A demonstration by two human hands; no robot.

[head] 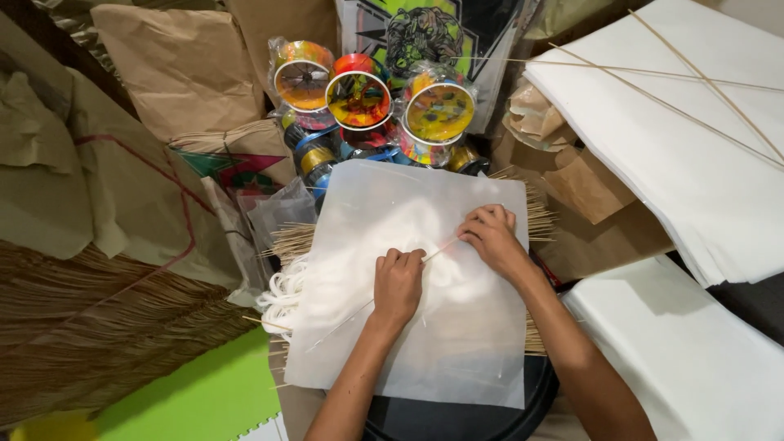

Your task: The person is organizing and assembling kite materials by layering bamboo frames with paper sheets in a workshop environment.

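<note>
Currently both hands work on a thin bamboo stick [384, 296] that lies on a translucent white paper sheet [457, 343]. Stick position: roughly the middle of the sheet, flat against it. Long axis: diagonal, low end toward the sheet's near-left edge, high end pointing up and right toward the far side.

Left hand [398, 284]: palm down on the sheet, fingers [400, 260] pressed together and curled over the stick near its middle, pinning it to the paper. Right hand [494, 238]: set just beyond the stick's upper end, fingers bunched, thumb and forefinger pinching the stick tip. The two hands are near each other but apart, with a short bare run of stick between them.

Under the sheet: a bundle of thin sticks [287, 241] shows past the left and right edges, lying crosswise, and a hank of white string [282, 296] sits at the left edge. The sheet rests over a round black stool top [457, 416].

Beyond the sheet: a cluster of colourful string spools [359, 100] wrapped in clear plastic. Right side: stacks of white paper [694, 155] with two long sticks crossed on top. Left side: brown paper bags [175, 69] and a green floor mat [204, 400].
</note>
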